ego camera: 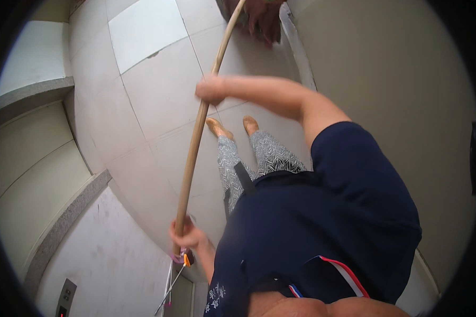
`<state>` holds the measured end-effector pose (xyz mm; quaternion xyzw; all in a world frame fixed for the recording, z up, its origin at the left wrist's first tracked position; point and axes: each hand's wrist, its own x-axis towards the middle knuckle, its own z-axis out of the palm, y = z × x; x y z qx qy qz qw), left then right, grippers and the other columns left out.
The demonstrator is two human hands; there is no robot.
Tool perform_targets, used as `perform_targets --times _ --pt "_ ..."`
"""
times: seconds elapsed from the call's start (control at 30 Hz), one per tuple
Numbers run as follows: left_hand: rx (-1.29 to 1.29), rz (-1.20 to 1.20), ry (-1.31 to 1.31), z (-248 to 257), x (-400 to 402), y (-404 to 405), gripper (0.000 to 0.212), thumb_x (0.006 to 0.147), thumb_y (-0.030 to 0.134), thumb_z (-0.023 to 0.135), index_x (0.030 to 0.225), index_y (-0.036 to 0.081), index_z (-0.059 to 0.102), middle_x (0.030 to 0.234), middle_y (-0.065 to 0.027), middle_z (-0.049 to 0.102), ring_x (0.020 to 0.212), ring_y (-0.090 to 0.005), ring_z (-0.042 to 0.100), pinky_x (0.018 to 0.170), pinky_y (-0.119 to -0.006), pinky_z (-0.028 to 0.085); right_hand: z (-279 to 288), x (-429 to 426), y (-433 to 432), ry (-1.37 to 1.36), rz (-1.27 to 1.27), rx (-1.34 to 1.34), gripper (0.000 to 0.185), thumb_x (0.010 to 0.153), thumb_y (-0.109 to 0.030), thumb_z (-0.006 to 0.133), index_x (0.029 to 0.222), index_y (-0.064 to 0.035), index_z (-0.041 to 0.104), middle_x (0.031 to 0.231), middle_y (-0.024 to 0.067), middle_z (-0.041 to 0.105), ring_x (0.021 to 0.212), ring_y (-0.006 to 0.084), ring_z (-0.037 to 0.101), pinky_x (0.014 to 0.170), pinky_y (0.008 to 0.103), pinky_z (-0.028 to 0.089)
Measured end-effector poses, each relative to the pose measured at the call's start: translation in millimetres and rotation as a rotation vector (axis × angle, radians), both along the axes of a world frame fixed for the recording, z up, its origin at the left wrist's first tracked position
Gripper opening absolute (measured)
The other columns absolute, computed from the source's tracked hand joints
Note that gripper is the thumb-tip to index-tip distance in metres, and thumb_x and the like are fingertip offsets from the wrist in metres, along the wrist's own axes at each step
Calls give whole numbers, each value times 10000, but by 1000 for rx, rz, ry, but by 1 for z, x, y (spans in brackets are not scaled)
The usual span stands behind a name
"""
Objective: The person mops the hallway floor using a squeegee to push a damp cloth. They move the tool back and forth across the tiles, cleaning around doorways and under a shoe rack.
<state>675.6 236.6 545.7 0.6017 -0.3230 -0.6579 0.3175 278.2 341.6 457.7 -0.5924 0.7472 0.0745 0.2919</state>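
A long wooden mop pole (192, 162) runs from the top of the view down to the lower left. My right hand (212, 89), slightly blurred, is closed around its upper stretch. Near the butt end, my left hand (188, 234) wraps the same pole. Dark reddish-brown cloth strips of the mop head (261, 21) lie on the floor at the top, partly cut off by the frame. Just below my left hand are a pink-purple piece (177, 258) and an orange piece (187, 260); whether they are fixed to the pole I cannot tell.
Pale floor tiles (158, 95) spread ahead, one whiter tile (146, 33) among them. A beige wall (380, 79) rises close on my right. On the left are stone-framed doorways (67, 222) and a wall-mounted button panel (66, 297). A thin rod (170, 289) slants at the lower left.
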Motion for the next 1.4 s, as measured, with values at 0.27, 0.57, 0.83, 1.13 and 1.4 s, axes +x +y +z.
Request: perform_targets --times 0.27,0.57,0.83,1.13,1.4 --pt "-123 -701 450 86 -174 20 304 897 267 355 910 45 563 973 -128 551 1120 -320 423 1018 -416 249 -58 -48 85 -91 -514 -186 59 593 -122 603 630 -145 563 664 77 596 728 290 597 644 365 471" --pt "44 -596 224 80 -127 -47 290 850 169 330 626 47 467 755 -123 540 988 -359 480 954 -455 303 -88 76 82 -192 -649 -60 109 566 -137 547 669 -134 584 671 116 594 727 303 590 672 399 460" --pt "-110 -990 421 40 -152 -49 261 835 136 362 654 -13 478 680 -170 542 757 -315 544 814 -445 405 -106 161 147 -252 -935 -157 128 584 -191 613 646 -96 554 640 145 575 684 330 580 598 413 454" --pt "100 -1269 809 31 -227 -2 305 836 136 485 559 31 412 546 -31 408 575 -147 417 665 -306 366 -120 175 201 -14 -1312 -406 229 670 -196 653 589 -62 486 564 140 523 543 320 533 499 388 407" --pt "-109 -1297 852 84 -247 6 284 775 123 448 522 72 330 508 -29 347 521 -162 355 645 -324 334 -70 117 196 24 -1280 -556 281 677 -227 669 568 -61 471 543 137 513 547 326 529 496 398 406"
